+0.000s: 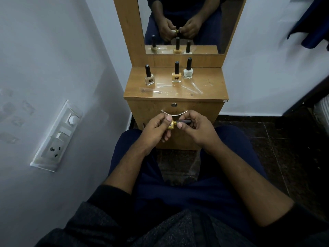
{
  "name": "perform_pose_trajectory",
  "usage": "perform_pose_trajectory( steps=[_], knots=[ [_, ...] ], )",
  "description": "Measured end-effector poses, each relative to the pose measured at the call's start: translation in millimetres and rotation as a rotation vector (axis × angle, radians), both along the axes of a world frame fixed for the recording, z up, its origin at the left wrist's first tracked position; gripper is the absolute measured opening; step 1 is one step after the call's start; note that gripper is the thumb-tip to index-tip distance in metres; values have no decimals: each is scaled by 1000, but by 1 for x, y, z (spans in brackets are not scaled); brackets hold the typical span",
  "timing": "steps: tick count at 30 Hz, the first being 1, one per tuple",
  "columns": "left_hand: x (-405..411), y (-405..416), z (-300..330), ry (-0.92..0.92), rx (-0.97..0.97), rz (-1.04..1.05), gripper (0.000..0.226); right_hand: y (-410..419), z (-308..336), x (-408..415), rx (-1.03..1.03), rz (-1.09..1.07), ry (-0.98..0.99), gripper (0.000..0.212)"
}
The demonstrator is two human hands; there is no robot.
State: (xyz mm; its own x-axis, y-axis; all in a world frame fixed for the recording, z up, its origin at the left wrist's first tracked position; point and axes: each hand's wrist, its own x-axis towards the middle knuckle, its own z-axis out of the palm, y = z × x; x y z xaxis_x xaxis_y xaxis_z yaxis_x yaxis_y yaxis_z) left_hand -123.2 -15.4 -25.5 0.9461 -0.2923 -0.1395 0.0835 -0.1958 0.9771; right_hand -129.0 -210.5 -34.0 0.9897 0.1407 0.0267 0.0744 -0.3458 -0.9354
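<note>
**Holding: one gold polish bottle, two hands, at the dressing unit**

We list the contents from left to right.

1. Switch panel [57, 136], white, fixed aslant on the left wall at 9 o'clock of the view. It carries a round dial, rocker switches and a socket.
2. Left hand [156, 127], just above the middle of the view, in front of the unit's drawer and over the lap. Its fingers and thumb are curled round the body of item 3.
3. Gold polish bottle [170, 126], held on its side between both hands, neck pointing to 3 o'clock. Its black cap [185, 121] sits on the neck.
4. Right hand [197, 129], at 3 o'clock of the bottle. Thumb and fingers pinch the cap.
5. Drawer handle [173, 112], a curved metal bar at 12 o'clock of the hands, with a round keyhole [173, 104] above it.
6. Worktop [213, 86], wooden, further toward 12 o'clock. It bears three upright capped bottles: a beige bottle [149, 78] to the left; an ochre bottle [176, 73] in the middle; a white bottle [188, 69] just beside it at 2 o'clock. Clear strips [194, 88] lie flat in front of them.
7. Mirror [187, 24], in a wooden frame at 12 o'clock, reflecting the bottles and both hands.
8. Blue cloth [309, 24], hanging at 2 o'clock of the view.
</note>
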Motion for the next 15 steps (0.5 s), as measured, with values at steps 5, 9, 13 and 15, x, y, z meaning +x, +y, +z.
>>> perform_pose_trajectory(
  steps=[5,9,13,15],
  knots=[
    [2,0,-2,26,-47,23,34,3,3,2,46,8,-59,18],
    [3,3,-1,52,-107,93,49,3,6,1,98,-77,-65,19],
    [5,4,2,65,-169,125,50,4,9,1,149,-136,-45,19],
    [6,3,2,77,-191,137,45,6,11,1,176,-156,-36,20]
  ],
)
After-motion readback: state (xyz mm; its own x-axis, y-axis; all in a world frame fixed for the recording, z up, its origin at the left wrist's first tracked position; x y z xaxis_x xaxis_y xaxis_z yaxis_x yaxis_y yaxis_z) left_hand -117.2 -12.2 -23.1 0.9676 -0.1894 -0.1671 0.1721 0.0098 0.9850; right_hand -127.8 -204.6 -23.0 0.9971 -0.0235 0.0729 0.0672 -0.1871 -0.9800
